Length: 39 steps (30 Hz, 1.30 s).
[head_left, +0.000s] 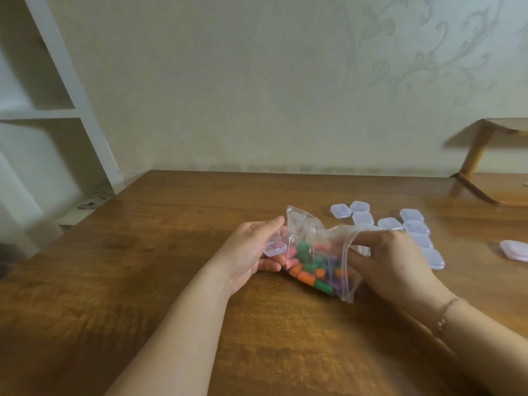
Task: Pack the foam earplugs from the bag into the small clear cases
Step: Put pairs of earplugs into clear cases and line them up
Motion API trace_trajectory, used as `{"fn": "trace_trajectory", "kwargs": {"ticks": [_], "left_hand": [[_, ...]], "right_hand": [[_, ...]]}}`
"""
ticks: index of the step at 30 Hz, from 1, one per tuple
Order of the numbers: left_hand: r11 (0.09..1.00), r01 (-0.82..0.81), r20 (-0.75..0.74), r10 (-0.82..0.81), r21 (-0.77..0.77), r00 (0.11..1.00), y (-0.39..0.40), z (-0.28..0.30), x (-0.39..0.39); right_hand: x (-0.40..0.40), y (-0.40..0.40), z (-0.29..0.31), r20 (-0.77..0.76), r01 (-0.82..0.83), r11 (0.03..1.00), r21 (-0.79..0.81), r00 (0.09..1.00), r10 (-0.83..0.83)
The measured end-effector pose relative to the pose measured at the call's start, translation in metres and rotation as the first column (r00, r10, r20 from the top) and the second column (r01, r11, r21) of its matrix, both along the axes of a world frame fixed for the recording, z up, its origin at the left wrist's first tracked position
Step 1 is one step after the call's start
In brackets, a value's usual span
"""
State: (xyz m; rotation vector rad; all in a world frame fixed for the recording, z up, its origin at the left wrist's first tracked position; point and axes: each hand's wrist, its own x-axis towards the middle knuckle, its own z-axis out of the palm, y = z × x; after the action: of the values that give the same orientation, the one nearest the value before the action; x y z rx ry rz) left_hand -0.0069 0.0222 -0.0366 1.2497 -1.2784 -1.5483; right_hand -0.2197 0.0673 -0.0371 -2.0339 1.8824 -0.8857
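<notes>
Clear bag (317, 238) of coloured foam earplugs (311, 270) at centre of wooden tabletop (171, 281), left hand (251, 252) grasping one small clear case (275, 246) beside bag, right hand (391, 261) pinching bag's right edge, further clear cases (400, 227) grouped far right.

Brown wooden table (171, 281), grain visible. Clear bag (323, 252) of coloured foam earplugs (310, 274) resting mid-table. Cluster of small clear cases (411, 227), lids closed, lying right of bag. Pinkish case (515, 250) apart at right edge. Wooden stand (485, 178) at far right corner.
</notes>
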Motion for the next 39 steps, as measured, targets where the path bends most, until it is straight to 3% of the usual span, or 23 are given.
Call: {"fn": "trace_trajectory", "kwargs": {"ticks": [6,10,14,18,29,34,37,39], "left_hand": [[0.972,-0.173,-0.076,0.163,-0.161,0.984,0.016,0.02,0.0],[0.975,0.104,-0.119,-0.129,-0.198,0.984,0.05,0.032,-0.023],[0.9,0.336,0.007,-0.348,-0.277,0.938,0.075,0.024,-0.047],[0.861,0.431,0.113,-0.416,-0.271,0.902,0.079,0.021,-0.053],[0.918,0.366,-0.026,-0.374,-0.153,0.927,0.07,0.016,-0.048],[0.917,0.355,0.0,-0.361,-0.18,0.933,0.062,0.015,-0.04],[0.948,0.261,-0.098,-0.282,-0.183,0.954,0.053,0.024,-0.026],[0.976,0.128,-0.135,-0.153,-0.175,0.979,0.045,0.028,-0.014]], "right_hand": [[-0.017,0.046,0.015,-0.01,-0.026,0.981,-0.191,1.0,0.024],[-0.018,0.08,0.033,-0.028,-0.054,0.922,-0.383,0.999,0.047],[-0.006,0.089,0.03,0.052,-0.131,0.862,-0.489,0.982,0.179],[-0.001,0.087,0.016,-0.034,-0.199,0.889,-0.411,0.978,0.203],[-0.002,0.086,0.012,-0.134,-0.201,0.939,-0.279,0.976,0.17],[-0.008,0.088,0.015,0.039,-0.236,0.903,-0.358,0.963,0.267],[-0.017,0.08,0.018,0.093,-0.146,0.926,-0.349,0.978,0.189],[-0.02,0.066,0.022,0.071,-0.1,0.962,-0.256,0.99,0.122]]}}
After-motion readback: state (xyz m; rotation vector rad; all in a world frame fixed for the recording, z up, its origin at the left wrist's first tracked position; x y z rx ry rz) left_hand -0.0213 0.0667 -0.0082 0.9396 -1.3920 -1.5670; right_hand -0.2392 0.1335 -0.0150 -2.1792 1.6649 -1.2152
